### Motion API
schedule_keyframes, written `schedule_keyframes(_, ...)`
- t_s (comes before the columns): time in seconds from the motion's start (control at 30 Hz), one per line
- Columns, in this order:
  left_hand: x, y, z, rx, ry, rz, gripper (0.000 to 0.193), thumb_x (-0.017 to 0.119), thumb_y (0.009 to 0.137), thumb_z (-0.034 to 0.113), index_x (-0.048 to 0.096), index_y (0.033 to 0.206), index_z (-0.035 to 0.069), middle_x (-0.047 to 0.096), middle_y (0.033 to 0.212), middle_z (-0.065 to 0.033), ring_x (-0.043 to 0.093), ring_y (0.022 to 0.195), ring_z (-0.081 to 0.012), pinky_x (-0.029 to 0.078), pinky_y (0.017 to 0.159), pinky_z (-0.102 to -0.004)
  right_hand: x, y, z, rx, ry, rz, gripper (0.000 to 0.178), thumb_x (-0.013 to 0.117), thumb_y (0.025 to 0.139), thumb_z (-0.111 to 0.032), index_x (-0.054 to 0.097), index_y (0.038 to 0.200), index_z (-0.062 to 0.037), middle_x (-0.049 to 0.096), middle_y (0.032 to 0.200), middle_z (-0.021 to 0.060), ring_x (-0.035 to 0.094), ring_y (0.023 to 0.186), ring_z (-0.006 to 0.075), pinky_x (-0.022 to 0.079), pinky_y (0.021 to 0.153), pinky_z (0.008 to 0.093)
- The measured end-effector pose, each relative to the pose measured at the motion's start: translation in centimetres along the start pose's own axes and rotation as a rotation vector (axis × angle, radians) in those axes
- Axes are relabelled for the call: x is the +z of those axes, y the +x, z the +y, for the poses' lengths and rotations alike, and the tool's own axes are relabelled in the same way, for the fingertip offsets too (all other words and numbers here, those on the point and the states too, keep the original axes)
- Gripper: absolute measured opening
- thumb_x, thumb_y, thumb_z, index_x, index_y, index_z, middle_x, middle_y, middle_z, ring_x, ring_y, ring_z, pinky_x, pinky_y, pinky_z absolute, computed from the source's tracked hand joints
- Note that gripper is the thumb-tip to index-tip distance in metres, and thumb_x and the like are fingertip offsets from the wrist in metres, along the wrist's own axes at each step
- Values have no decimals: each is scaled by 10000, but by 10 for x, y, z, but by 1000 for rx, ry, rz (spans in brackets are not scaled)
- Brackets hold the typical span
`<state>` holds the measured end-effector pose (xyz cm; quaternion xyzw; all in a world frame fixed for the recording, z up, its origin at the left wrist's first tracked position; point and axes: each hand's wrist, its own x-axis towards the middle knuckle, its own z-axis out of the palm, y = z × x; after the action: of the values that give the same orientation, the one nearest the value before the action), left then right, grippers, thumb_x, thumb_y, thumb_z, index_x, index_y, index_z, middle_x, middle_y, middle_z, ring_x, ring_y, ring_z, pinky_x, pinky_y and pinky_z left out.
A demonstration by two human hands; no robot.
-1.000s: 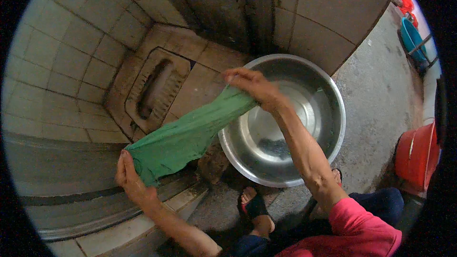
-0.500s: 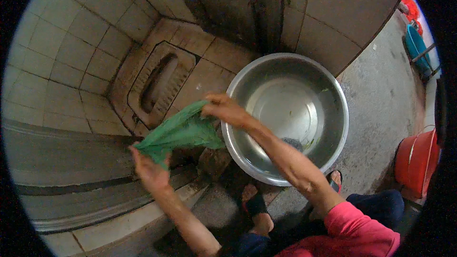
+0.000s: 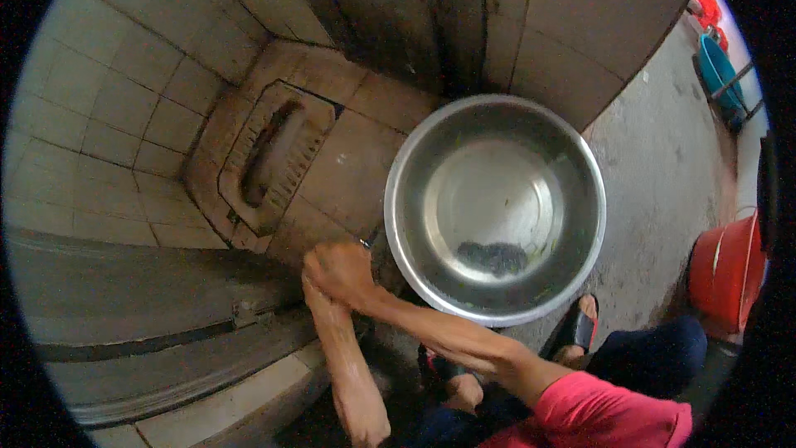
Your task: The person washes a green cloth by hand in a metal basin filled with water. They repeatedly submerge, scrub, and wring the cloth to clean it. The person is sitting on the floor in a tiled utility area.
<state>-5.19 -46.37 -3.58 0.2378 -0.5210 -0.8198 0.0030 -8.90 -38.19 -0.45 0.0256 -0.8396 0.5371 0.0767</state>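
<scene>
My right hand [image 3: 340,270] is closed in a fist, pressed over my left hand [image 3: 319,299], which is mostly hidden beneath it. The hands are clasped low over the brown tiled floor, just left of a large steel basin [image 3: 398,199]. The green cloth does not show; it appears bunched inside the clasped hands. A small dark lump [image 3: 493,257] lies in a little water at the basin's bottom.
A squat toilet pan [image 3: 274,158] is set in the floor at the upper left, with tiled walls around it. A red bucket [image 3: 730,265] stands at the right edge and a blue tub [image 3: 717,75] farther back. My sandalled foot [image 3: 576,332] rests below the basin.
The green cloth, stretched between my hands a second ago, was gathered in. My right hand came down and left onto my left hand, and the cloth went out of sight.
</scene>
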Motion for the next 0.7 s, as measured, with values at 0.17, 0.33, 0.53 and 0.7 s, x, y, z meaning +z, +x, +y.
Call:
schedule_keyframes(0.17,-6,4,-31,120,-34,-78,373,496,928,331,517,1222,103,573,1054,-58,560,976,-200,479,810,-386,7,-3,11,1,-168,-223,294,573,772,-298,657,644,-48,614,686,211,632,640,357,483,576,481)
schedule_keyframes(0.33,61,9,15,-335,-175,18,362,521,928,342,547,1184,89,593,1102,-73,577,995,-238,472,840,-404,-44,68,46,284,41,-215,328,584,778,-334,689,747,-25,653,757,196,646,738,326,499,646,426)
schedule_keyframes(0.53,71,-8,68,-138,-5,-192,319,553,913,282,575,1160,82,601,1137,-53,565,1057,-234,455,905,-386,-240,90,31,112,128,-425,398,634,811,-395,702,802,-3,611,647,107,561,608,168,447,569,342)
schedule_keyframes(0.7,198,-55,101,161,448,-256,295,636,870,257,640,1012,-2,624,957,-52,594,903,-150,473,807,-286,-377,30,54,353,-49,-170,426,686,770,-418,697,751,8,616,639,111,572,613,141,461,557,338)
